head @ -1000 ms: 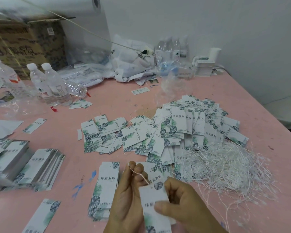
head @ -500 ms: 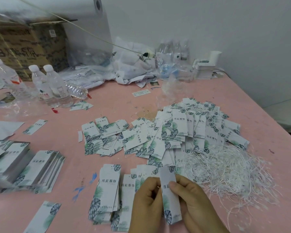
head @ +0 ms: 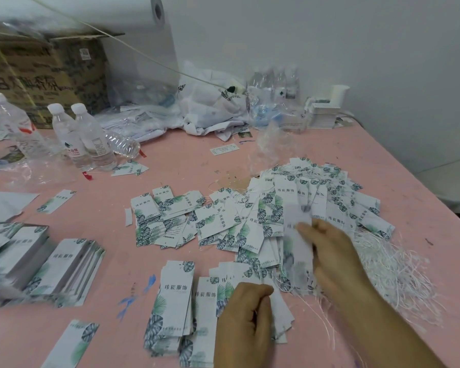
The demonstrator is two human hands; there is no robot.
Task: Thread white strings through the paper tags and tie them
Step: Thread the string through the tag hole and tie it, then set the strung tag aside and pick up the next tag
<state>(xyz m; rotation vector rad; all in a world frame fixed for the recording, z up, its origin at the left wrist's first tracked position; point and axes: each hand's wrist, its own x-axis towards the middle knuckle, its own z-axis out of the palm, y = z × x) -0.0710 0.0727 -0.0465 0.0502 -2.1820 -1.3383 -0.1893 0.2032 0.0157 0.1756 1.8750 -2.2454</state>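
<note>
Right hand (head: 332, 251) pinches blurred leaf-print tag (head: 298, 235) — left hand (head: 246, 322) curled, contents unclear.

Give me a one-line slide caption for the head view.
Right hand carries a blurred paper tag over the tag pile; left hand rests curled near the stacks.

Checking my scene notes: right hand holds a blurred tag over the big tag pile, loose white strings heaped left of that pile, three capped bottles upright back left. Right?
One slip: in the head view the white strings lie right of the tag pile, not left. The right hand does hold a blurred tag over it, and three capped bottles stand back left.
</note>
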